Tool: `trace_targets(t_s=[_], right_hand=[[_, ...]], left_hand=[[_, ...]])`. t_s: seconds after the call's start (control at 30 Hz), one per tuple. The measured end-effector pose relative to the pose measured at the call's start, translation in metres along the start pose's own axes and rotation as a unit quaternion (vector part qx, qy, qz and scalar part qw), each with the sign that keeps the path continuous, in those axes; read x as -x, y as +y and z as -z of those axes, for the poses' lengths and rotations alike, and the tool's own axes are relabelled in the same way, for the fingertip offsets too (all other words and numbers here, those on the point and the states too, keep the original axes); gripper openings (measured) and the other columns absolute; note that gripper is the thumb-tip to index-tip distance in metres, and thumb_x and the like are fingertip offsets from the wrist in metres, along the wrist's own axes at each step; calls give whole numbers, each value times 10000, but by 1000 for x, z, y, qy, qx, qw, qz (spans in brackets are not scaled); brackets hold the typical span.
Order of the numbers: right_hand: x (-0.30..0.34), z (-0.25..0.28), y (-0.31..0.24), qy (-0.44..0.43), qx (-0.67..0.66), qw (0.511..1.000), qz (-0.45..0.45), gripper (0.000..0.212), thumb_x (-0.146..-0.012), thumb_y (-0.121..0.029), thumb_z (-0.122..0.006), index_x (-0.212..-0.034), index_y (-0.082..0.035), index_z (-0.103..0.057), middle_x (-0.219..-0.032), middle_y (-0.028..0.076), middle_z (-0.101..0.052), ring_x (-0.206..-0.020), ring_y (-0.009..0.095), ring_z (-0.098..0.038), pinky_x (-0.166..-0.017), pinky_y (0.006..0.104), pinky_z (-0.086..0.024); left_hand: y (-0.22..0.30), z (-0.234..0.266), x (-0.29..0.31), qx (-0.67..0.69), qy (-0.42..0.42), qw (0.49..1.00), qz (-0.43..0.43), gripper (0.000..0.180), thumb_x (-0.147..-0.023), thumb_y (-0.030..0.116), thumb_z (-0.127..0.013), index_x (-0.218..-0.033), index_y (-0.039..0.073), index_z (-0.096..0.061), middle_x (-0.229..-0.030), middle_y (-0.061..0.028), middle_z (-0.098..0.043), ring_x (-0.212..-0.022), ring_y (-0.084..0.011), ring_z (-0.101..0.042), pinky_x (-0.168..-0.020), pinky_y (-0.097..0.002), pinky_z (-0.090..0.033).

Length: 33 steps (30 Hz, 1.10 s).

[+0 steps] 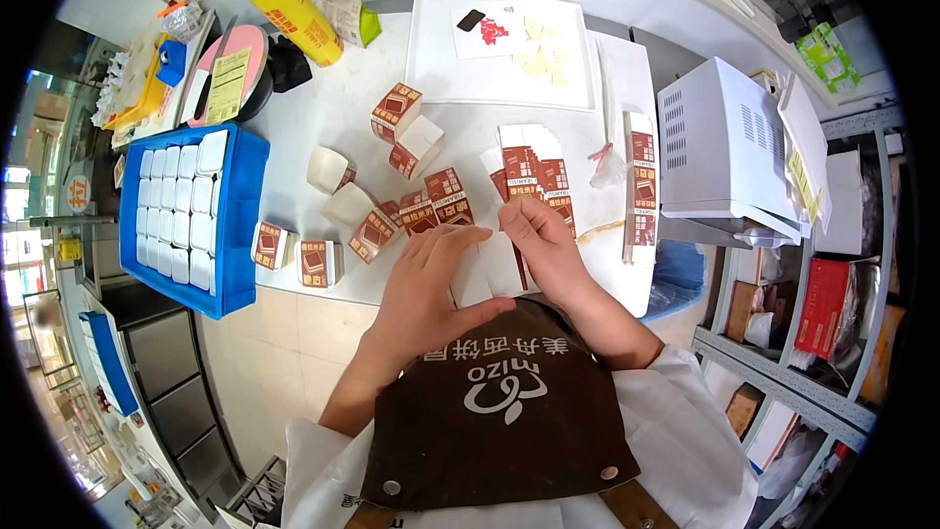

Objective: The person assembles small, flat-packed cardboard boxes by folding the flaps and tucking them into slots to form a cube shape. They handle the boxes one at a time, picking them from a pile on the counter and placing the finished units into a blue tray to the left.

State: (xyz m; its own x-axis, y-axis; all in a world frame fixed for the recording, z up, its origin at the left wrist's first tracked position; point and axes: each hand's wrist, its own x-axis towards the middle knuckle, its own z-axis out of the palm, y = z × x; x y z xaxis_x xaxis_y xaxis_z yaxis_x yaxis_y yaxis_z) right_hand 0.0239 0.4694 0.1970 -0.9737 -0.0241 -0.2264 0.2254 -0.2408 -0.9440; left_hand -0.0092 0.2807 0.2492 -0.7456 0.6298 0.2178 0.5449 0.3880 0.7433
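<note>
Carton, white face up: I see left hand grasping one side, right hand pinching the other. Fanned brown-white blanks lie just beyond.

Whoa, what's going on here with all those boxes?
A person in a dark brown apron is handling a white and brown card carton with both bare hands. The left hand spans its white side, and the right hand pinches its right edge. How folded it is, I can't tell. Just beyond lies a pile of flat white and brown cartons; several open brown card boxes sit leftward on the white table. Further left, a blue plastic crate holds rows of white containers.
</note>
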Motion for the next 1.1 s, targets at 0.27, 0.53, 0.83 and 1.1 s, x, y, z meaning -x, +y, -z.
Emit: trace_targets(t_s=[0.27,0.53,0.83,1.1], right_hand=[[11,21,34,-124,-124,984,-31,290,-1043,-281,-500,-1156,-26,-579,-1020,12,-575,-977,97,-511,-895,269,-410],[-7,18,13,-109,-414,904,-4,265,-1020,-314,-532,-1113,-66,-521,-844,51,-550,-862,185,-553,-750,289,-442],[5,9,16,-163,-195,966,-48,251,-1009,-278,-568,-1101,-45,-555,-898,38,-598,-781,119,-508,-692,248,-405],[1,13,19,-144,-215,964,-55,275,-1010,-262,-571,-1166,-36,-587,-1006,6,-636,-840,64,-534,-711,229,-413]], left_hand=[[-31,-17,8,305,177,932,89,747,-909,565,-593,-1361,-14,-457,-1178,-118,-585,-1087,-237,-570,-921,-386,-460],[-35,-23,13,484,-3,854,191,761,-940,623,-511,-1379,5,-452,-1167,-122,-621,-1072,-198,-581,-969,-359,-418],[-60,-27,23,651,82,705,269,698,-955,602,-503,-1376,47,-471,-1235,-137,-617,-1073,-217,-597,-928,-382,-481],[-70,-22,27,614,45,741,268,716,-943,570,-555,-1398,24,-469,-1262,-93,-612,-1102,-172,-593,-963,-356,-467]])
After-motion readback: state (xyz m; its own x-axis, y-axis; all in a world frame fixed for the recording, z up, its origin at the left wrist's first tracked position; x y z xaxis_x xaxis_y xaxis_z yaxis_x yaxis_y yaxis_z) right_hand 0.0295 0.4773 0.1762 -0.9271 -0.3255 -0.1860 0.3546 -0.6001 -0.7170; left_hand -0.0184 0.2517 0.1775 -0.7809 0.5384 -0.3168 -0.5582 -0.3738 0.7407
